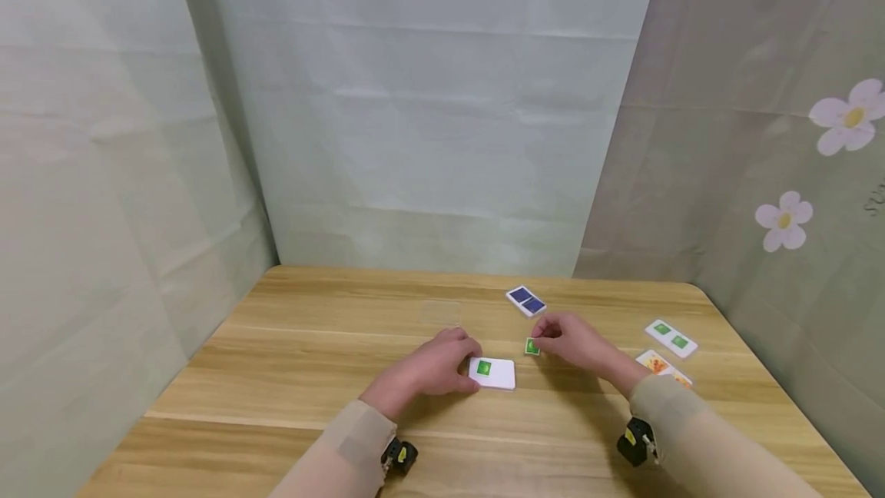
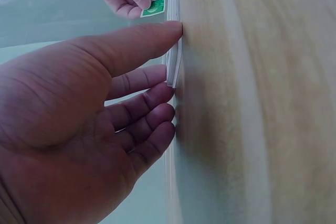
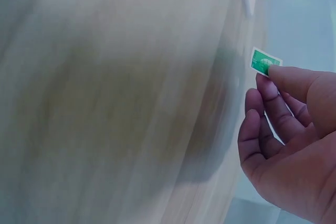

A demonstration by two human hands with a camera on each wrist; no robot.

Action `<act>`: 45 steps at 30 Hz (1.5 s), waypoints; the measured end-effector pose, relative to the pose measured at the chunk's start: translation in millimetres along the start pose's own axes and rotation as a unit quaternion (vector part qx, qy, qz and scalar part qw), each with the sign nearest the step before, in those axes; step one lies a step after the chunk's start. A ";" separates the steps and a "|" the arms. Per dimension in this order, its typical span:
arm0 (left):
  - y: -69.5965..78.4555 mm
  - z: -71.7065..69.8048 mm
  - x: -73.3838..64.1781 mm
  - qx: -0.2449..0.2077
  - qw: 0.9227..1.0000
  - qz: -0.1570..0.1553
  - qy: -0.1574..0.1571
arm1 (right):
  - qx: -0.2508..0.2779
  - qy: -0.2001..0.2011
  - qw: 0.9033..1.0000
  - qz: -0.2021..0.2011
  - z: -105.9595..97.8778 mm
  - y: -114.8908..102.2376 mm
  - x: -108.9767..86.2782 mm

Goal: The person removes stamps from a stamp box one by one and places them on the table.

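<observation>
A white card point(image 1: 501, 380) with one green square picture on its left half lies on the wooden table. My left hand point(image 1: 437, 364) holds it by the left end, the thumb at the near edge and the fingers at the far side. Edge-on in the left wrist view, the card point(image 2: 172, 59) looks like a thin stack of layers. To its right, my right hand point(image 1: 572, 341) pinches a small green square piece point(image 3: 262, 61) with a white border between thumb and forefinger. That piece is a little above the table, apart from the card.
A white card with two dark blue squares point(image 1: 526, 301) lies farther back. At the right are a card with two green squares point(image 1: 671, 338) and one with orange pictures point(image 1: 655, 363), partly behind the right forearm. A faint clear rectangle point(image 1: 440, 312) lies behind the left hand. Fabric curtains point(image 1: 429, 137) surround the table.
</observation>
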State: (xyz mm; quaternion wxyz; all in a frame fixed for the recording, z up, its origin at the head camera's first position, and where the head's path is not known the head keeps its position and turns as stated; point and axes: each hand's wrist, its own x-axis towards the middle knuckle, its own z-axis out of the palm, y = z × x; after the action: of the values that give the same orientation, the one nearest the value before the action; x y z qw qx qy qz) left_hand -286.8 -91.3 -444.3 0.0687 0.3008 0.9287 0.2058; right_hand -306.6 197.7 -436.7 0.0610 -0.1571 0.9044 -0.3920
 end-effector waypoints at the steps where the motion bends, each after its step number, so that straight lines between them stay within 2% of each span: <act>1: 0.4 -0.2 -0.3 0.000 1.000 0.001 0.001 | -0.003 0.003 1.000 0.002 -2.3 2.3 0.5; 8: 0.1 0.0 -0.8 -0.007 1.000 -0.004 -0.001 | -0.011 0.024 1.000 0.009 -15.7 20.3 6.1; 13: -1.3 0.6 -1.3 -0.008 1.000 -0.013 0.000 | -0.014 0.030 0.999 0.028 -20.2 29.8 12.3; 21: 1.1 -1.7 -3.8 -0.004 1.000 -0.007 0.000 | -0.058 0.053 0.996 0.049 -23.1 37.1 23.3; 31: -0.1 0.0 -3.4 0.002 1.000 -0.010 -0.002 | -0.104 0.064 0.992 0.031 -17.9 44.6 31.4; 45: 0.4 0.7 -3.0 0.000 1.000 -0.006 -0.002 | -0.149 0.065 0.986 0.027 -13.7 41.3 30.4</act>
State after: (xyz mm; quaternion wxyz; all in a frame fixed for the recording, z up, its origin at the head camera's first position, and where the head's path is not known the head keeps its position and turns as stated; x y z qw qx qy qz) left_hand -284.1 -92.5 -444.7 0.0724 0.2956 0.9302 0.2051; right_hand -348.2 223.7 -457.1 -0.0117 -0.1139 0.9587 -0.2604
